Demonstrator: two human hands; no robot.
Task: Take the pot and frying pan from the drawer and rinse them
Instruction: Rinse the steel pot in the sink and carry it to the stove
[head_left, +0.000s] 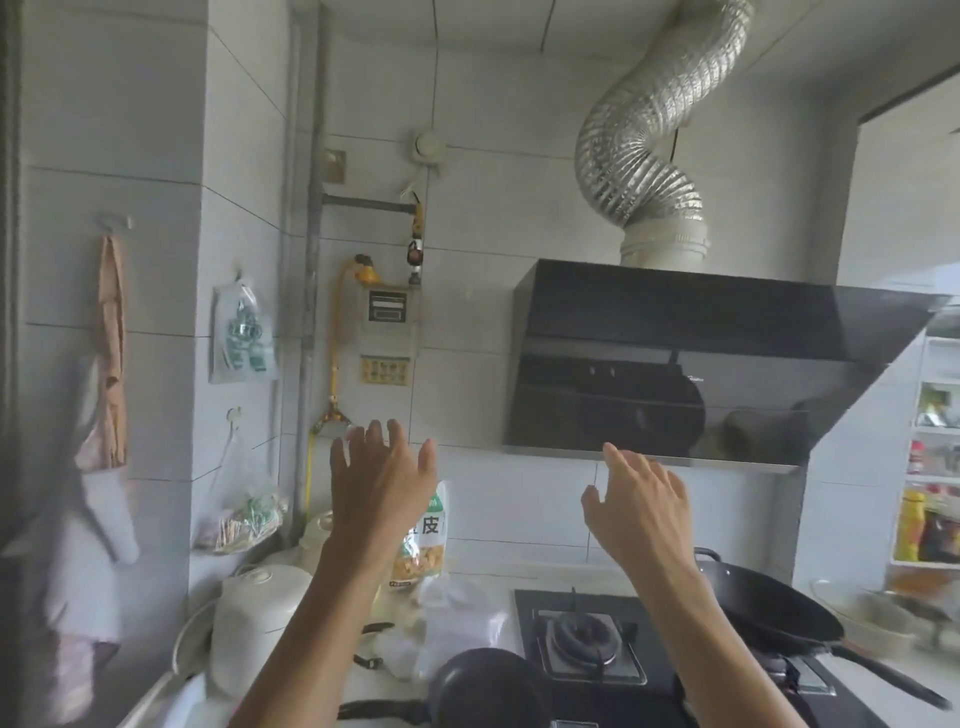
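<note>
1. A white tiled kitchen; the surface (483, 582) carries a gas stove (587, 639) under a black hood (675, 358).
2. Both hands are raised, fingers spread, holding nothing: left hand (382, 483), right hand (641, 506). The frying pan (774, 605) sits on the stove, below the right hand; a small black pot (488, 686) lies below, between the arms.
3. A white rice cooker (260, 618) and a snack bag (423, 540) stand at left.

"皮" on the snack bag (423, 540) behind the left hand (382, 486)
</note>
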